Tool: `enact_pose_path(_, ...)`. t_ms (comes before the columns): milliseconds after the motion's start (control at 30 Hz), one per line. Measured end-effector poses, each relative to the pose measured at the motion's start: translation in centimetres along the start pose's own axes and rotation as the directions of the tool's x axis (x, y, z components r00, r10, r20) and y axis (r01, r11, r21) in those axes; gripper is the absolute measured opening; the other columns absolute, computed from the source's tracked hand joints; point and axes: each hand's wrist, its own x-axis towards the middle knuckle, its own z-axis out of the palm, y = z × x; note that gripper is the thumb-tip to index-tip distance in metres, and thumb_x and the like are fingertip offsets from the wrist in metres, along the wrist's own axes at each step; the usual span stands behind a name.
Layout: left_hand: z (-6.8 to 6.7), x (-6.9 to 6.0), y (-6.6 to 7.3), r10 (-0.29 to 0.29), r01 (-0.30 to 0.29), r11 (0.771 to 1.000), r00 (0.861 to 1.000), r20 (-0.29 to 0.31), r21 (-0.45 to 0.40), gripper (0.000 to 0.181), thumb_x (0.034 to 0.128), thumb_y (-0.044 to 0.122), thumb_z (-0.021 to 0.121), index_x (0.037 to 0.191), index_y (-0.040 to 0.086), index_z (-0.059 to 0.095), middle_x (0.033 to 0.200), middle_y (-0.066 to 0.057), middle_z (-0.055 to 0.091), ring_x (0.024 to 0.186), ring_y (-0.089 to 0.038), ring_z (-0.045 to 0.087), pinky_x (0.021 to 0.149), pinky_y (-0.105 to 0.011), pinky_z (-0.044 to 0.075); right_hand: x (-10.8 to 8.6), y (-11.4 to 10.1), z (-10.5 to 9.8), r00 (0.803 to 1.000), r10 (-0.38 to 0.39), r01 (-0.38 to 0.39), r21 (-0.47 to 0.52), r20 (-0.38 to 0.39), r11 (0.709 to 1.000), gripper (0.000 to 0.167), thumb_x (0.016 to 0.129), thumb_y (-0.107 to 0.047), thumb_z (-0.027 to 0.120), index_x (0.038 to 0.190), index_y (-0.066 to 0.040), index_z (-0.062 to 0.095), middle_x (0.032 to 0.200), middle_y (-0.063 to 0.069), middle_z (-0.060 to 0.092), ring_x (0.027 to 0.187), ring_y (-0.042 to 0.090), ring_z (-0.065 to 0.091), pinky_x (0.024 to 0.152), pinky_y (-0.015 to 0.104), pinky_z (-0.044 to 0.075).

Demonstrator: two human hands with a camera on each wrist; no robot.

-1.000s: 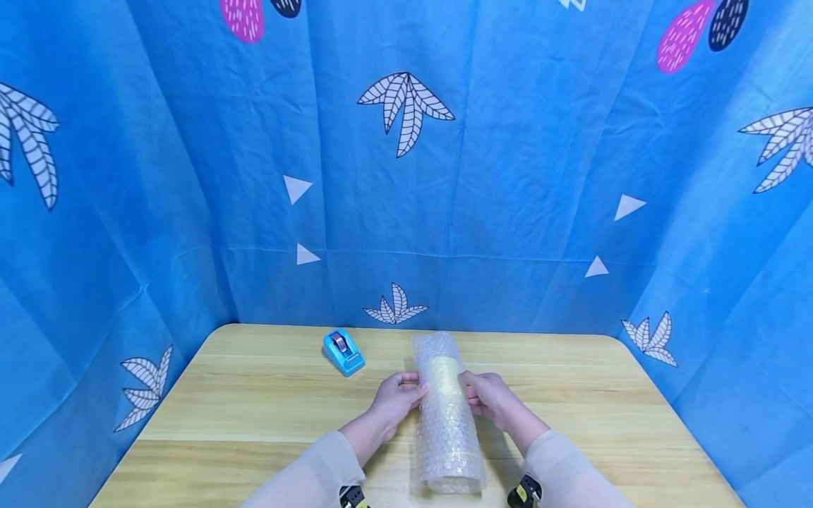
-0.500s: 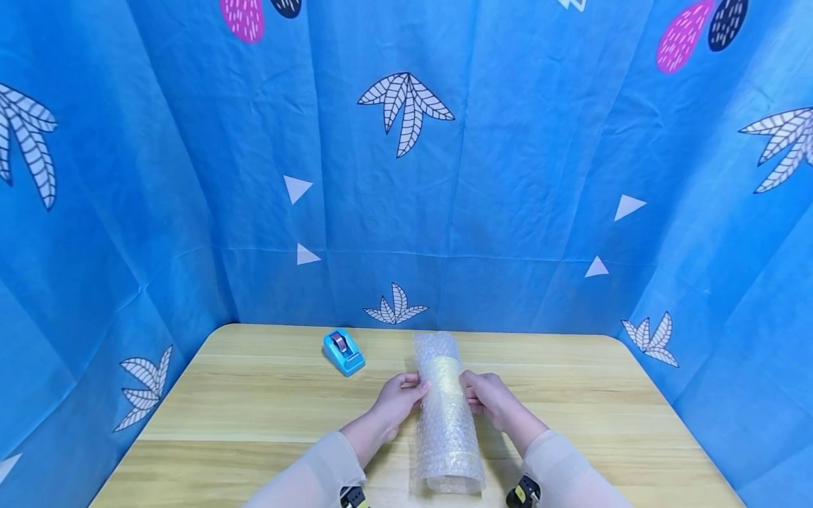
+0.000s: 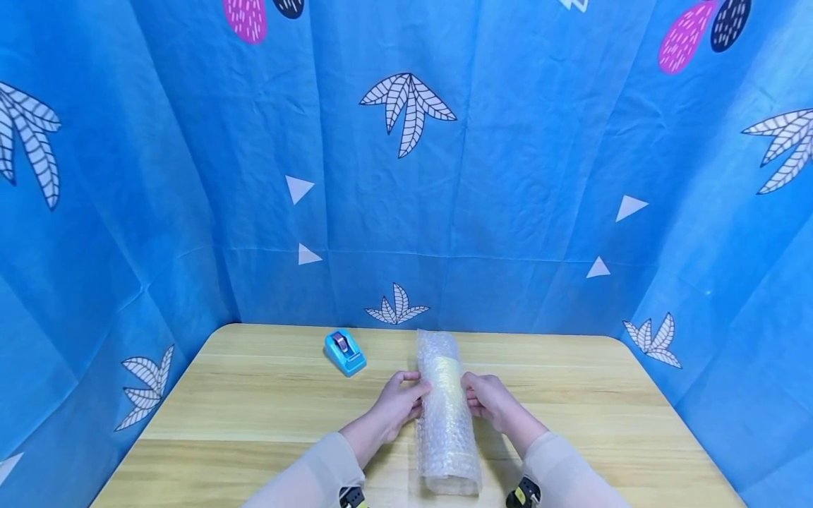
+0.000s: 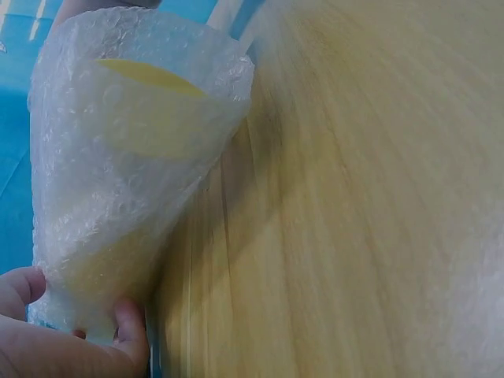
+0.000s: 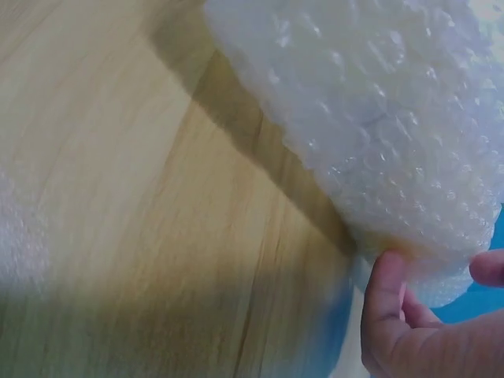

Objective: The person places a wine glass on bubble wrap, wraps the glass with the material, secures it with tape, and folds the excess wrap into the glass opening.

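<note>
A roll of bubble wrap (image 3: 444, 416) lies lengthwise on the wooden table, running away from me. Something yellow shows through its layers in the left wrist view, but the wrap blurs its kind. My left hand (image 3: 400, 403) grips the roll's left side, thumb on top. On the opposite side my right hand (image 3: 492, 401) holds the roll between thumb and curled fingers. In the right wrist view, fingers (image 5: 386, 295) press into the bubbles low on the side. The undersides of both grips are hidden in the head view.
A blue tape dispenser (image 3: 345, 352) stands on the table (image 3: 267, 402) to the left of the roll, near the back edge. Blue patterned cloth (image 3: 508, 176) hangs behind the table and along both sides.
The bubble wrap roll has turned slightly, its near end shifting a little to the left and its loose far edge lifting to a sharper corner. Both hands stay nearly in place.
</note>
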Motion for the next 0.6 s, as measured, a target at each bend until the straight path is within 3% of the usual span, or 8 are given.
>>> enact_pose_path(233,-0.11,0.11,0.1,-0.005,0.005,1.0,1.0,-0.019,0.01,0.056,0.0922,0.016,0.073,0.136,0.0,0.042,0.118,-0.023,0.059,0.094,-0.025,0.07,0.082,-0.036,0.059,0.01,0.07,0.03,1.0,-0.012,0.013,0.012,-0.028,1.0,0.006,0.083,-0.006,0.053,0.084,-0.007,0.047,0.064,-0.002,0.044,0.056,0.007,0.042,0.055,0.02,0.041)
enact_pose_path(400,-0.22,0.2,0.0,-0.002,0.003,1.0,1.0,-0.02,0.011,0.057,0.0908,0.016,0.075,0.134,0.0,0.042,0.112,-0.019,0.059,0.086,-0.021,0.068,0.079,-0.033,0.059,-0.12,0.1,-0.07,0.999,-0.016,0.016,0.001,-0.033,1.0,0.008,0.087,-0.007,0.053,0.092,-0.001,0.05,0.071,0.001,0.049,0.059,0.008,0.046,0.056,0.02,0.045)
enact_pose_path(600,-0.12,0.21,0.23,-0.006,0.007,0.999,1.0,-0.016,0.044,0.065,0.0911,0.02,0.075,0.136,-0.012,0.041,0.117,-0.024,0.061,0.101,-0.027,0.067,0.092,-0.04,0.057,-0.34,0.1,-0.02,0.999,-0.02,0.02,-0.018,-0.032,1.0,0.011,0.088,-0.011,0.054,0.091,-0.001,0.051,0.074,0.003,0.049,0.062,0.011,0.047,0.059,0.022,0.046)
